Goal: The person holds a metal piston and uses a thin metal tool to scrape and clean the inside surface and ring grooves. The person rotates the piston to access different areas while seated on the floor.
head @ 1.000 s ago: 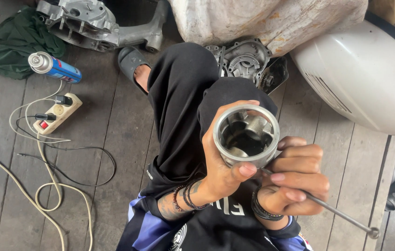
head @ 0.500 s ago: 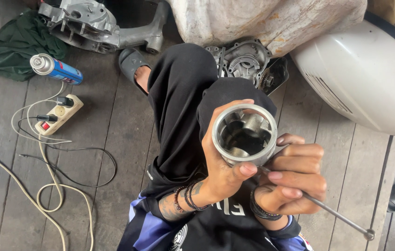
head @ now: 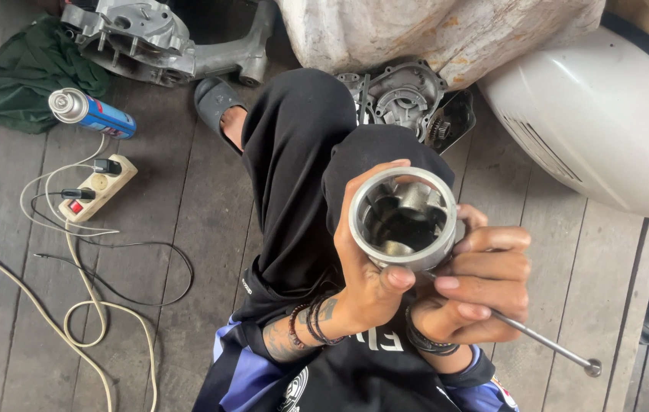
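Note:
A round metal piston (head: 404,218), hollow side up, is in front of my knees. My left hand (head: 366,282) wraps around its left and lower rim, thumb pressed on the front edge. My right hand (head: 471,286) sits against the piston's right side and grips a thin metal rod tool (head: 550,346) that sticks out to the lower right. The rod's working end is hidden behind the piston and my fingers. My legs in black trousers lie under both hands.
On the wooden floor: a blue spray can (head: 92,114), a power strip (head: 99,188) with cables, a green cloth (head: 34,72), an engine casing (head: 141,34), an engine cover (head: 405,95), a white scooter body panel (head: 599,130) at right.
The piston and both hands have shifted slightly to the left and down in view. The grip looks the same.

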